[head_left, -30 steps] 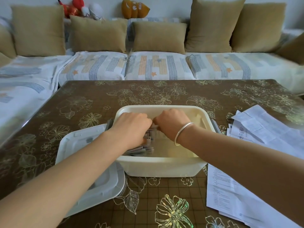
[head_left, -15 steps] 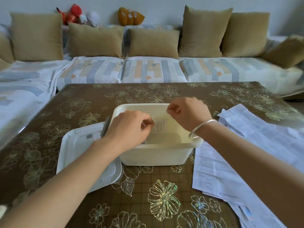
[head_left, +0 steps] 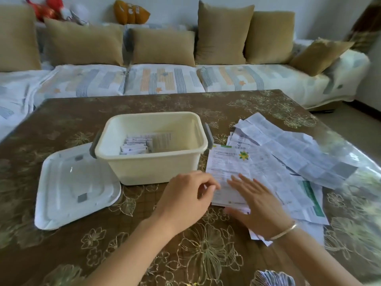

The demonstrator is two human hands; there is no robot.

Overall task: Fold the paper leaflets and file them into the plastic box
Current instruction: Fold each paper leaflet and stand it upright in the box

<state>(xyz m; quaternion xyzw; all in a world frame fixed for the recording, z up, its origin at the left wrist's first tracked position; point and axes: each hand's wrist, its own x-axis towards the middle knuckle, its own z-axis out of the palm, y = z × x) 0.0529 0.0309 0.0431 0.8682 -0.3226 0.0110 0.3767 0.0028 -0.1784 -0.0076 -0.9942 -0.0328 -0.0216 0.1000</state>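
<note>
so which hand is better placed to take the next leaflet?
Right, likely: the right hand lies flat, fingers straight, on the top leaflet. The left hand is curled at that leaflet's left edge; whether it grips is unclear.

i see the cream plastic box (head_left: pixel 152 168) standing upright, its top open. small folded leaflets (head_left: pixel 135 145) stand packed on edge in its left part, with a flatter printed sheet (head_left: pixel 162 139) just beside them. right of the box, unfolded leaflets (head_left: pixel 288 145) lie spread and overlapping, and the top leaflet (head_left: pixel 231 162) bears a yellow flower mark.
</note>
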